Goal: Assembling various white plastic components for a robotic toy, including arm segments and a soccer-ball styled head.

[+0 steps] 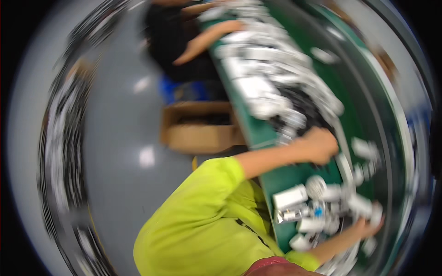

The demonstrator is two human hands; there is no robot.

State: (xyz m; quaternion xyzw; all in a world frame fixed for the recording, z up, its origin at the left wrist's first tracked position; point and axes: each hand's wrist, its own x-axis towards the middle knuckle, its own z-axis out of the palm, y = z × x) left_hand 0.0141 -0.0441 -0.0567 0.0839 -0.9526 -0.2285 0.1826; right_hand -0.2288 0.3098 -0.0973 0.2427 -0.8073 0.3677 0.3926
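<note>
While the worker's arms reach out over the bench, trouble seems likeliest at the two hands, which are spread well apart. The right hand, over by the rail, seems to have its fingers curled round a white part; blur hides how firm that hold is, and a smooth piece pinched loosely could slip and drop onto the belt. The left hand is beside a black heap, its fingers looking bent, though I cannot tell whether they grip anything. If the heap is tangled, a tug there could drag the white pile along with it. Below the left forearm, a box and a round piece lie crowded together, the box near the bench's edge; a sleeve or elbow swung back might nudge it to the floor. Farther up, a co-worker's hand is at the same pile, so pieces shoved from either end could shift under the other person's fingers.
</note>
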